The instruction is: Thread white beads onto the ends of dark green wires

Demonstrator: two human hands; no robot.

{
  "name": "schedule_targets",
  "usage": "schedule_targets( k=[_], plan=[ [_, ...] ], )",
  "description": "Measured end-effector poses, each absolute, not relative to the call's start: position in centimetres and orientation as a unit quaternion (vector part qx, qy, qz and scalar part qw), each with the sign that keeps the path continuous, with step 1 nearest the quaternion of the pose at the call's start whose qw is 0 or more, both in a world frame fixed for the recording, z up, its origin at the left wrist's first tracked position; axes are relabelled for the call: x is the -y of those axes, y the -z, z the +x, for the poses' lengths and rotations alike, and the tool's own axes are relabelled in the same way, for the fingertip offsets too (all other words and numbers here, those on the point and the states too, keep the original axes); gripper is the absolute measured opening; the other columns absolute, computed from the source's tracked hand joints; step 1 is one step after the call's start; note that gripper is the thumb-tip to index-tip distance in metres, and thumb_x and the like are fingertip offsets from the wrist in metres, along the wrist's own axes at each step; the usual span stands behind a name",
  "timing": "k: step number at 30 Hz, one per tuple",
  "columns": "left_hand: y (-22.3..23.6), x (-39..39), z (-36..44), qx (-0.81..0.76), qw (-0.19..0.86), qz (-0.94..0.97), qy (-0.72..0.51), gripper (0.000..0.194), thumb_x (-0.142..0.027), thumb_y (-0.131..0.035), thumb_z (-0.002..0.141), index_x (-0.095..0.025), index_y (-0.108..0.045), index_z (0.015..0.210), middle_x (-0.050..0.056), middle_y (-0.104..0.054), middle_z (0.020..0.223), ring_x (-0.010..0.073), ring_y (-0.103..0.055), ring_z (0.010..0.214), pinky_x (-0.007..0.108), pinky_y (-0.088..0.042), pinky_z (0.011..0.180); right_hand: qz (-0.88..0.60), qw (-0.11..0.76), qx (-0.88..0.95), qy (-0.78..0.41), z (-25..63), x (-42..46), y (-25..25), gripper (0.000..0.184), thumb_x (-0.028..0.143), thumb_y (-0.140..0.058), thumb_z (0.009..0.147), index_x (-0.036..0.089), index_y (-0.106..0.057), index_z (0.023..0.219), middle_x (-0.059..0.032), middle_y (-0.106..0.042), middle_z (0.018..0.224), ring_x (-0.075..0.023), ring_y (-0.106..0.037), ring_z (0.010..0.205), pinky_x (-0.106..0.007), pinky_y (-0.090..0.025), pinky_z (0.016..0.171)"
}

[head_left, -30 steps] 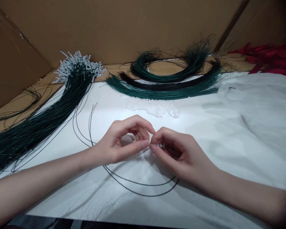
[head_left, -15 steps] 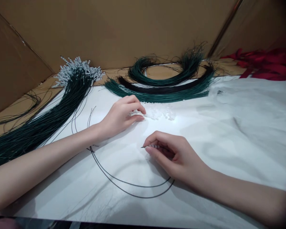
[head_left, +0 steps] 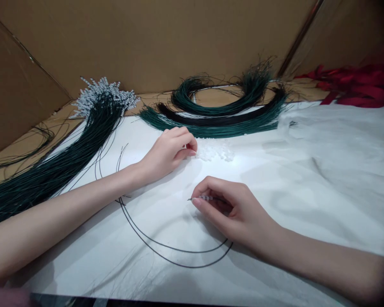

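Note:
My right hand [head_left: 225,207] pinches dark thin wires [head_left: 192,267] between thumb and forefinger. Their tips poke out just left of the fingertips, and a few pale beads [head_left: 206,198] are threaded on behind the pinch. From under the palm the wires curve left in a wide loop across the white sheet, passing under my left forearm. At the left edge of a pile of small white beads [head_left: 216,149], my left hand [head_left: 169,149] has thumb and forefinger closed together. Whatever lies between those fingertips is hidden.
On the left lies a thick bundle of dark green wires [head_left: 73,160] with white beaded ends [head_left: 107,94]. Behind the bead pile are curved green and black wire bundles [head_left: 224,121]. Red ribbon [head_left: 361,85] is heaped at back right, and cardboard walls [head_left: 166,38] enclose the back.
My left thumb and forefinger have closed from apart to a pinch at the bead pile. My right hand holds the wires almost unmoved.

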State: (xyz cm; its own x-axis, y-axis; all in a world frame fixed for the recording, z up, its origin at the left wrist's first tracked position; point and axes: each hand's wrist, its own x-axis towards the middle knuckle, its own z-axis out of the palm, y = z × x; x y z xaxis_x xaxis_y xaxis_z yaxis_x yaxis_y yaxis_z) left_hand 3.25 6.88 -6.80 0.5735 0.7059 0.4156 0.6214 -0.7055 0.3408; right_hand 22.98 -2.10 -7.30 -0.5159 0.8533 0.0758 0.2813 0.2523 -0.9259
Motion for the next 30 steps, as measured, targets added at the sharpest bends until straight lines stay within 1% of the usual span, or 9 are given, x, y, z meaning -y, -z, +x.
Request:
schedule_targets(
  k=[3, 7, 9, 11, 13, 17, 30],
  plan=[
    [5.6, -5.2, 2.9, -0.376, 0.203, 0.844, -0.325, 0.007, -0.012, -0.059, 0.090, -0.016, -0.062, 0.085, 0.002, -0.064, 0.083, 0.0137, -0.057, 0.077, 0.026, -0.045, 0.071, -0.390, 0.304, 0.725, -0.479, 23.0, 2.1, 7.3, 0.008, 0.015, -0.057, 0.088, 0.018, -0.060, 0.082, 0.0060, -0.047, 0.061, -0.0074, -0.039, 0.054, -0.022, -0.031, 0.049],
    [5.0, -2.3, 2.2, -0.351, 0.417, 0.768, -0.335, 0.005, -0.018, -0.064, 0.090, -0.014, -0.065, 0.086, 0.003, -0.067, 0.083, 0.0123, -0.063, 0.078, 0.022, -0.051, 0.071, -0.398, 0.308, 0.710, -0.492, 23.1, 2.1, 7.2, 0.008, 0.018, -0.057, 0.089, 0.018, -0.060, 0.081, 0.0054, -0.047, 0.062, -0.0084, -0.038, 0.054, -0.023, -0.031, 0.049],
    [5.5, -1.2, 1.9, -0.351, 0.486, 0.729, -0.331, 0.005, -0.017, -0.066, 0.090, -0.014, -0.066, 0.086, 0.003, -0.068, 0.082, 0.0106, -0.064, 0.077, 0.020, -0.052, 0.071, -0.404, 0.306, 0.701, -0.502, 23.1, 2.1, 7.2, 0.008, 0.021, -0.057, 0.089, 0.019, -0.060, 0.082, 0.0048, -0.047, 0.063, -0.0092, -0.039, 0.055, -0.023, -0.031, 0.050],
    [6.1, -0.6, 1.8, -0.351, 0.528, 0.697, -0.337, 0.003, -0.015, -0.068, 0.088, -0.014, -0.067, 0.085, 0.002, -0.069, 0.081, 0.0090, -0.065, 0.077, 0.017, -0.053, 0.071, -0.406, 0.309, 0.692, -0.510, 23.1, 2.1, 7.2, 0.009, 0.023, -0.057, 0.090, 0.019, -0.060, 0.083, 0.0037, -0.049, 0.065, -0.0101, -0.040, 0.057, -0.024, -0.031, 0.051],
    [6.8, -0.4, 1.8, -0.344, 0.550, 0.674, -0.353, 0.004, -0.013, -0.071, 0.085, -0.014, -0.067, 0.086, 0.002, -0.070, 0.082, 0.0087, -0.066, 0.078, 0.017, -0.054, 0.073, -0.408, 0.315, 0.683, -0.519, 23.1, 2.2, 7.2, 0.010, 0.025, -0.056, 0.091, 0.019, -0.060, 0.083, 0.0026, -0.051, 0.068, -0.0109, -0.042, 0.058, -0.025, -0.032, 0.052],
    [7.3, -0.4, 1.8, -0.320, 0.566, 0.658, -0.379, 0.013, -0.009, -0.075, 0.080, -0.015, -0.067, 0.088, 0.001, -0.070, 0.084, 0.0100, -0.068, 0.080, 0.019, -0.056, 0.077, -0.407, 0.319, 0.671, -0.531, 23.0, 2.3, 7.3, 0.011, 0.026, -0.055, 0.092, 0.019, -0.059, 0.085, 0.0020, -0.051, 0.069, -0.0118, -0.044, 0.060, -0.026, -0.034, 0.053],
    [7.1, -0.2, 1.7, -0.321, 0.544, 0.681, -0.370, 0.018, -0.010, -0.078, 0.078, -0.016, -0.067, 0.090, 0.003, -0.071, 0.083, 0.0131, -0.070, 0.080, 0.024, -0.059, 0.077, -0.404, 0.311, 0.684, -0.522, 23.0, 2.1, 7.3, 0.010, 0.024, -0.055, 0.092, 0.019, -0.059, 0.084, 0.0017, -0.051, 0.069, -0.0114, -0.042, 0.060, -0.025, -0.033, 0.052]
  ],
)
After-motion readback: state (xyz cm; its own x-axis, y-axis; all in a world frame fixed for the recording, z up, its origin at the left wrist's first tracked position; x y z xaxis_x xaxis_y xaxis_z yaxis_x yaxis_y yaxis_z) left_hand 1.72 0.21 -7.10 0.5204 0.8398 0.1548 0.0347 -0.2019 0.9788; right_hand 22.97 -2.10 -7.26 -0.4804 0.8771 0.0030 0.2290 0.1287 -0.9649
